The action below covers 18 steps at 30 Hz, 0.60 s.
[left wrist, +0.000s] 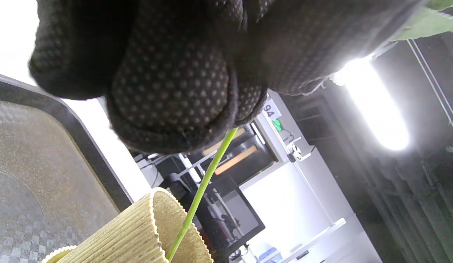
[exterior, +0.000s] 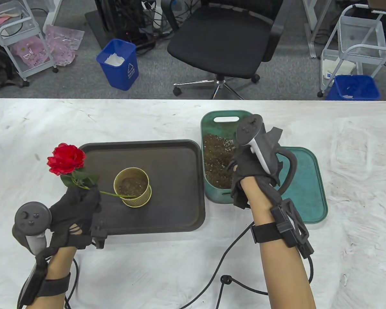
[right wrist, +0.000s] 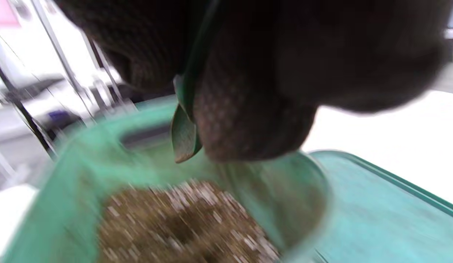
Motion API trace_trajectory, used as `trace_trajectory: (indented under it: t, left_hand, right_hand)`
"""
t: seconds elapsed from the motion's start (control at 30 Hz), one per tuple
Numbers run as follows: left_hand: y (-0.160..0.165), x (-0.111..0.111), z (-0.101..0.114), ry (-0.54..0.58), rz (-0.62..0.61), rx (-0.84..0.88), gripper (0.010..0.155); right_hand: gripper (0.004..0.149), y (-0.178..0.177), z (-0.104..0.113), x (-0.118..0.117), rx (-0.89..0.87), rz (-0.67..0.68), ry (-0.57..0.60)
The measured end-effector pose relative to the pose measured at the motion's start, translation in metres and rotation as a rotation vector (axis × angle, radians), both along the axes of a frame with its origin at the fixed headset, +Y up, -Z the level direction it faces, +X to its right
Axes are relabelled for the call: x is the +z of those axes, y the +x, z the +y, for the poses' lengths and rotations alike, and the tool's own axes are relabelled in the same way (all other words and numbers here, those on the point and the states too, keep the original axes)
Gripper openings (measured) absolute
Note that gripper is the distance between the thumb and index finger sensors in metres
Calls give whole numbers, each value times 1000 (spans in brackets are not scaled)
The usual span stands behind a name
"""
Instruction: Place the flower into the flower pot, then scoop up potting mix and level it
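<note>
- Fingers of the left hand (exterior: 75, 206) in its black glove pinch the thin green stem of the red flower (exterior: 66, 159).
- That stem leans over, and its bottom end is inside the small round gold pot with ribbed sides (exterior: 132, 187). The red bloom hangs out to the left of the pot.
- The gold pot stands on the dark flat tray (exterior: 167, 222) and has some brown soil in it.
- Fingers of the right hand (exterior: 251, 167) curl around a small green scoop (right wrist: 184, 135), held over the green tub of brown potting mix (exterior: 223, 156).
- A green lid (exterior: 308, 190) lies just beside the tub.
- I think the flower step is nearly done and the scooping is starting.
- Next, the left hand should hold the flower up straight while the right hand digs up mix and carries it to the pot without spilling.
</note>
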<state>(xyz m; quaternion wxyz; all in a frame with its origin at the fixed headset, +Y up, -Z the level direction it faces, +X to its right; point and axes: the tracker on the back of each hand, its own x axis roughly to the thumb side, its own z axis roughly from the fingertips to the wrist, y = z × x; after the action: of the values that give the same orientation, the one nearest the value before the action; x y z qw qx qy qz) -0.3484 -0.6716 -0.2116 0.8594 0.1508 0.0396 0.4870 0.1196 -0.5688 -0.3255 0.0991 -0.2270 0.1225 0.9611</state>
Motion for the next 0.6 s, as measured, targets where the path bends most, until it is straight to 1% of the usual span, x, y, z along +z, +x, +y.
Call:
trace_trajectory:
  t: [0.07,0.1,0.2,0.3,0.37,0.5,0.6]
  left_hand:
    - [1,0,0,1,-2,-1,45]
    - [1,0,1,2,-4,-2,45]
    - [2,0,1,1,-10,3,45]
    - [1,1,1,0,-6,5,45]
    - [1,1,1,-2,-2,5,45]
    - [0,0,1,-4,2,4,45]
    - [0,0,1,-6,5,6,45]
  right_hand:
    - [51,3,-21,-9,40,-17,-166]
    - [50,2,-25,-10,47,-21,-183]
    - [50,-3,-42,-17,96,-22,-283]
    - [50,-6,-50,-20,15,-11,-288]
    - [51,-4,-54,-22,-83,-10,-300]
    - [52,0,-59,-28,-221,-5,-297]
    - [52,1,-60,-30,-234,-7,-288]
